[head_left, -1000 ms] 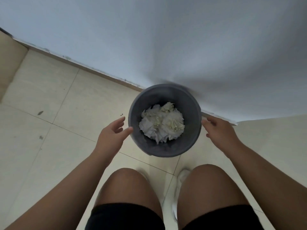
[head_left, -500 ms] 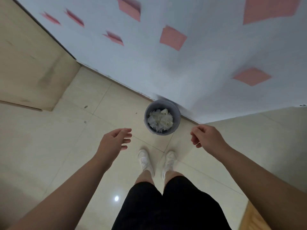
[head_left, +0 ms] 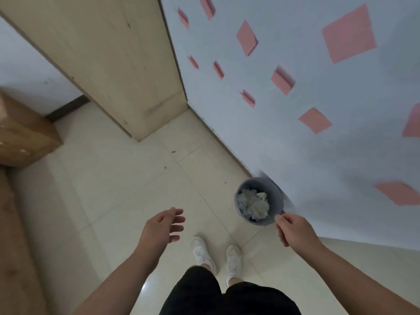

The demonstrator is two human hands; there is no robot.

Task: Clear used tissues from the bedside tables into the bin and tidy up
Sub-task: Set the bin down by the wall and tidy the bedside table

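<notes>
A small grey bin stands on the tiled floor against the white wall, filled with crumpled white tissues. My left hand hangs in the air left of the bin, fingers spread and relaxed, holding nothing. My right hand is just right of and below the bin's rim, fingers loosely curled, with nothing seen in it. Neither hand touches the bin.
A tall light-wood cabinet stands at the back left against the wall. A brown cardboard box sits at the far left, above brown furniture along the left edge. Pink square notes dot the wall. My white shoes stand on the tiles.
I have stood up from a crouch over the bin. Both hands came away from its sides, and the view swung left, so the bin now lies to the right.
</notes>
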